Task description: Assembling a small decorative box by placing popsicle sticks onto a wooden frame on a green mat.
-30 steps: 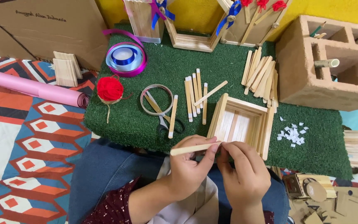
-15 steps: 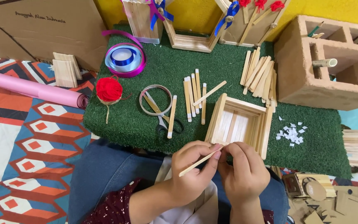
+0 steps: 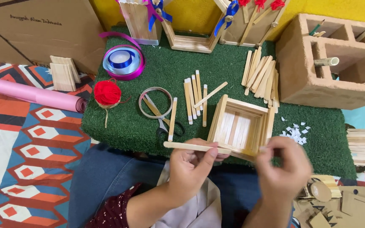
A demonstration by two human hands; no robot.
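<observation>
The left hand [image 3: 193, 169] pinches a flat wooden stick [image 3: 191, 147] between thumb and fingers, closed on it, and holds it level just in front of the mat's near edge. The stick's right end reaches the near wall of the stick box [image 3: 241, 126]. The right hand [image 3: 284, 166] is blurred; its fingers are curled at the box's near right corner, and I cannot tell whether they grip anything.

The box stands on the green mat [image 3: 317, 145] near its front edge, open at the top, walls of stacked sticks, floor of sticks laid side by side. Nothing else lies in it.

Left of the box, loose sticks [image 3: 195, 99] lie in a row on the mat, with a tape ring [image 3: 155, 102] and scissors [image 3: 165, 126] beside them. A red yarn ball [image 3: 107, 93] sits near the mat's left edge, and a ribbon spool [image 3: 123, 62] near its far left corner. A second stick pile [image 3: 259, 74] lies toward the far right, touching the brick block [image 3: 300, 80]. The block's hollow cells hold a rolled tube [image 3: 326, 62] and pencils [image 3: 317, 28]. White paper bits [image 3: 294, 131] are scattered right of the box. Along the far edge stand finished stick frames [image 3: 191, 42] with ribbons.

Off the mat to the left lies a pink roll [image 3: 30, 93].
</observation>
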